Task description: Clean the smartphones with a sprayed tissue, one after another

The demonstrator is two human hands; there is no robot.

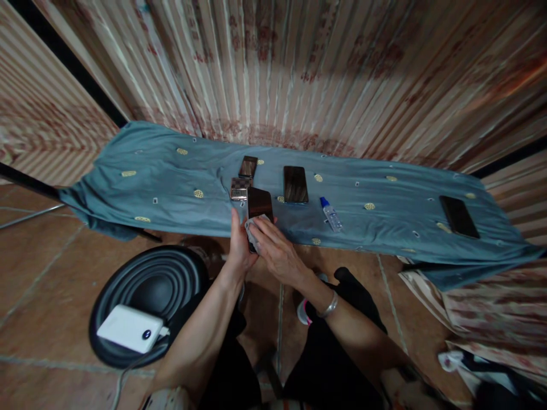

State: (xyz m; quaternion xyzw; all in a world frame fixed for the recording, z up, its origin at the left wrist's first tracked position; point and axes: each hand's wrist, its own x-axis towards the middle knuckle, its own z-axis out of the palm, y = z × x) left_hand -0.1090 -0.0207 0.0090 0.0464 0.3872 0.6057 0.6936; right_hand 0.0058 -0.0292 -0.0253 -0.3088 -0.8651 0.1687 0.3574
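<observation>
My left hand (240,245) is closed around the lower left edge of a dark smartphone (260,203), its thumb pointing up along the side. With bent fingers, my right hand (276,250) presses a grey cloth (254,228) against the lower part of the phone's face. The phone is held at the front edge of the cloth-covered table. Just beyond it lie a small checkered case (241,183) and a small dark flat item (248,166). To the right rests a second smartphone (296,184), then a clear bottle with a blue cap (331,215).
A teal cloth (384,193) with yellow prints covers the long table. Another dark phone (459,216) lies toward its right end. On the floor at left, a white power bank (128,329) with a cable sits on a round black stool (188,273). Pleated curtains (273,68) hang behind.
</observation>
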